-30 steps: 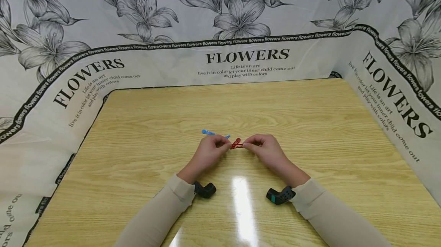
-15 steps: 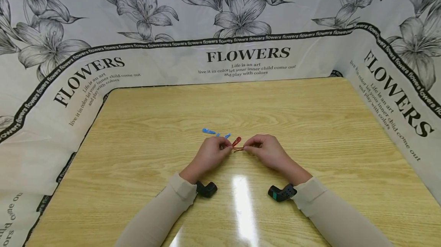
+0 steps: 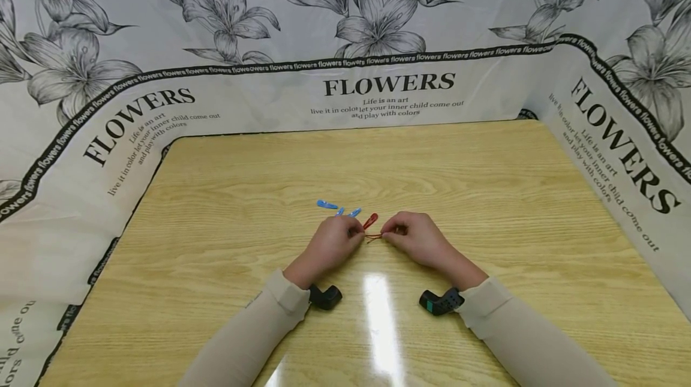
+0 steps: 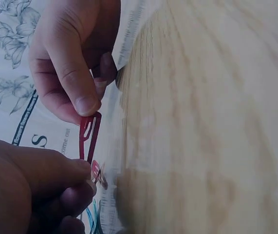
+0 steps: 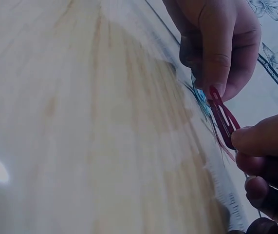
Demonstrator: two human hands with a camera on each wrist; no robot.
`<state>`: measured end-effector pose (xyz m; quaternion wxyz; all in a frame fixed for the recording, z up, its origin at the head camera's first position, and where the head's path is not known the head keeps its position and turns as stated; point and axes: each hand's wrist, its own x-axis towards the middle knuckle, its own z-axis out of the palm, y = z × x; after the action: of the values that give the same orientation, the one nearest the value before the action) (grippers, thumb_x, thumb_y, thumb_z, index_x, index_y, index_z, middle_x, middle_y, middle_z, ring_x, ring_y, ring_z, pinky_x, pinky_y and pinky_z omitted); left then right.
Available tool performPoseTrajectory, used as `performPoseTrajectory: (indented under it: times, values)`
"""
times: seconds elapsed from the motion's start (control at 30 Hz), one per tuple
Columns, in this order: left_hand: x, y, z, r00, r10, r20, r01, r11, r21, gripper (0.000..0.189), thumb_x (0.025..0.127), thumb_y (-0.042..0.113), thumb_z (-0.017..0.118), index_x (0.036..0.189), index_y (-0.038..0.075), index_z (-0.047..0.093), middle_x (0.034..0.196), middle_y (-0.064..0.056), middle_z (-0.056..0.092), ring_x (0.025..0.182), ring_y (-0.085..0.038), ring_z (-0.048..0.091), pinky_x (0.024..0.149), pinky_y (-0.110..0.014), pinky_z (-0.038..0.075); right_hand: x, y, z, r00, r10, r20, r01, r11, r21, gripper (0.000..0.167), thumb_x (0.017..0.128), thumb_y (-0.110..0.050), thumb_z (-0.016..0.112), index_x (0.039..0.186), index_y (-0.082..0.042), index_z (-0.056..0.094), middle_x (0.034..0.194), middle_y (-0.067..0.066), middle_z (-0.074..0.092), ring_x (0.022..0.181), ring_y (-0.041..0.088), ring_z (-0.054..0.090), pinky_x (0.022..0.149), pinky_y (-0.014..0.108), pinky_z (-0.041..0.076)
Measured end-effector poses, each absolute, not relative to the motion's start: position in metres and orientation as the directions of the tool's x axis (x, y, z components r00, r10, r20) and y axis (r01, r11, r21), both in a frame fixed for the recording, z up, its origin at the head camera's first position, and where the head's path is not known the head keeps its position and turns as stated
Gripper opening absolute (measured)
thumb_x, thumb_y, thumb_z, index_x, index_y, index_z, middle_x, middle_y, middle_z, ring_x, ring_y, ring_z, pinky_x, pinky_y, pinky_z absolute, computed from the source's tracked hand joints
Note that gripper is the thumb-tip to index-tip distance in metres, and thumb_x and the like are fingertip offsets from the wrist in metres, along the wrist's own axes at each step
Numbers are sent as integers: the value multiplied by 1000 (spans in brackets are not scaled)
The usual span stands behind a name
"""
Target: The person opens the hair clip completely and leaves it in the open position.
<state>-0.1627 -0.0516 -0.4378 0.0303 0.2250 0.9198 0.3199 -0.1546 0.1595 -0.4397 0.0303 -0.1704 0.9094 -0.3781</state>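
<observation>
A red snap hair clip (image 3: 374, 236) is held between both hands, over the table. My left hand (image 3: 333, 243) pinches one end between thumb and fingers. At the other end my right hand (image 3: 415, 236) has it between thumb and forefinger. In the left wrist view the clip (image 4: 94, 139) shows its frame and inner tongue. Seen from the right wrist, two arms of the clip (image 5: 220, 119) stand slightly apart. A second red hair clip (image 3: 370, 219) lies on the table just beyond the hands.
Several blue hair clips, one of them at the far left (image 3: 327, 204), lie behind my left hand, which partly covers the nearer ones. The wood-grain table (image 3: 243, 183) is walled at the back and sides by a flower-printed cloth (image 3: 259, 105).
The held red clip has turned and come slightly nearer, apart from the other red clip behind it. More of the blue clips shows past my left hand. Both hands keep their pinch.
</observation>
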Motion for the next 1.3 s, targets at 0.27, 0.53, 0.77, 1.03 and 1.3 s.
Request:
performPoseTrajectory:
  times: [0.27, 0.53, 0.77, 1.03, 1.3]
  values:
    - [-162, -50, -436, -891, 449, 68, 402, 709, 579, 11, 91, 14, 64, 90, 10, 74, 82, 1, 70, 70, -7, 56, 66, -23, 47, -155, 158, -440, -929, -355, 107, -328, 652, -683, 4, 86, -18, 73, 89, -14, 74, 84, -5, 67, 71, 8, 54, 66, 24, 44]
    - [-162, -49, -436, -883, 464, 67, 421, 722, 549, 11, 91, 13, 64, 90, 9, 75, 82, 0, 70, 69, -7, 56, 66, -23, 47, -155, 159, -441, -917, -379, 121, -359, 656, -663, 6, 88, -19, 72, 88, -13, 73, 81, -4, 66, 69, 7, 52, 64, 24, 44]
    - [-160, -49, -435, -883, 464, 66, 424, 731, 535, 12, 91, 13, 64, 90, 9, 75, 82, 0, 70, 69, -8, 56, 66, -23, 47, -154, 158, -440, -915, -384, 122, -365, 660, -656, 7, 87, -18, 72, 88, -11, 73, 81, -4, 67, 70, 6, 53, 65, 23, 44]
    - [-159, -49, -434, -884, 463, 65, 425, 737, 525, 12, 92, 14, 65, 92, 8, 75, 85, -1, 71, 72, -9, 58, 68, -25, 48, -153, 158, -440, -918, -382, 106, -353, 664, -659, 5, 85, -15, 72, 89, -11, 73, 81, -4, 67, 70, 6, 55, 65, 23, 45]
    - [-159, -49, -434, -883, 463, 77, 430, 733, 528, 13, 92, 13, 64, 92, 9, 76, 85, -1, 71, 72, -8, 58, 67, -23, 48, -154, 158, -438, -924, -371, 93, -334, 665, -668, 6, 85, -12, 69, 89, -14, 74, 83, -3, 67, 71, 8, 55, 65, 25, 46]
